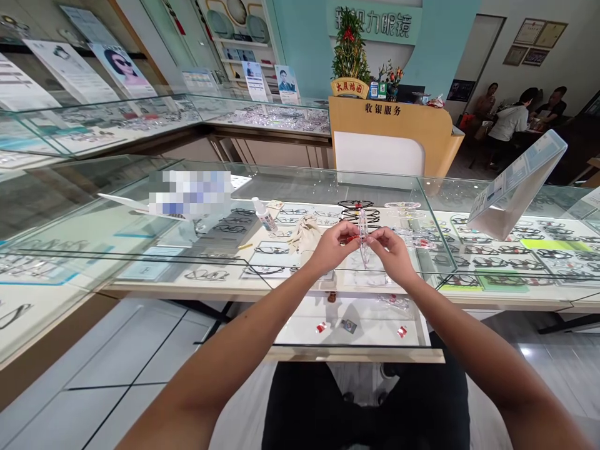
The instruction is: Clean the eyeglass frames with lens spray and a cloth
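Above the glass counter, my left hand (334, 249) and my right hand (392, 251) meet around a pair of eyeglasses (362, 220) with clear frames, held upright edge-on. Fingers of both hands are closed on it from either side. A small red piece (347, 239) shows by my left fingertips; whether it is a tag or part of the glasses I cannot tell. Just behind, several dark-framed glasses (360, 215) lie in a row. A crumpled beige cloth (307, 232) lies left of my left hand, with a white spray bottle (264, 214) beyond it.
Below my hands an open drawer (300, 334) holds small red-and-white packets (402, 332) and a grey square packet (349, 325). Display cases of glasses (506, 250) extend on both sides. A tilted sign stand (520, 187) stands right. People sit beyond the wooden cashier desk (398, 119).
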The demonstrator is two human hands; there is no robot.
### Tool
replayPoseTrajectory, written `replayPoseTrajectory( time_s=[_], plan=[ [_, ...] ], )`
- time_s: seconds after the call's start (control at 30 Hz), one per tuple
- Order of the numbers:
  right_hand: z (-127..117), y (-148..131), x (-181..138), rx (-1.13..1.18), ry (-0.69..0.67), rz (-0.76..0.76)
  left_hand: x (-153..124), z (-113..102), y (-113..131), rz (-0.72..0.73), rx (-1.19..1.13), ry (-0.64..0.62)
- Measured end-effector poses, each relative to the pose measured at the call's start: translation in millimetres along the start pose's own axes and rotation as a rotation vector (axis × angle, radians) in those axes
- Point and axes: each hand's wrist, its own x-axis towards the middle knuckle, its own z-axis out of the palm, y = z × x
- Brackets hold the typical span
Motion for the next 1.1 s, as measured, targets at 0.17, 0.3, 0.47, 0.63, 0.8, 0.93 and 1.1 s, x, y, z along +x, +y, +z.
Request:
replayPoseTrajectory(
  time_s=[0.17, 0.3, 0.47, 0.63, 0.8, 0.93, 1.1],
  plan=[
    [-1.3, 1.6, 4.9, 0.148, -0.056, 0.169, -1.7, 1.7, 4.6, 0.011, 0.004, 0.002],
    [-2.2, -4.8, 4.2, 0.250, -0.060, 0.289, -3.1, 1.1, 8.6, 0.021, 0.082, 0.019],
    [-4.2, -12.2, 4.9, 0.330, -0.036, 0.341, -2.5, -7.4, 13.0, 0.081, 0.342, 0.162],
    [-5.6, -14.1, 6.3, 0.289, -0.043, 0.358, 2.7, -22.1, 11.0, 0.278, 0.638, 0.326],
    [-3.3, -13.7, 4.7, 0.314, -0.040, 0.362, 2.9, -25.8, 6.1, 0.363, 0.813, 0.404],
    [-3.0, -15.1, 3.6, 0.373, -0.010, 0.325, -1.4, -20.1, 2.8, 0.404, 0.882, 0.569],
    [-5.4, -14.8, 3.2, 0.411, 0.022, 0.304, -7.0, -9.6, 1.2, 0.532, 0.843, 0.505]
  ],
)
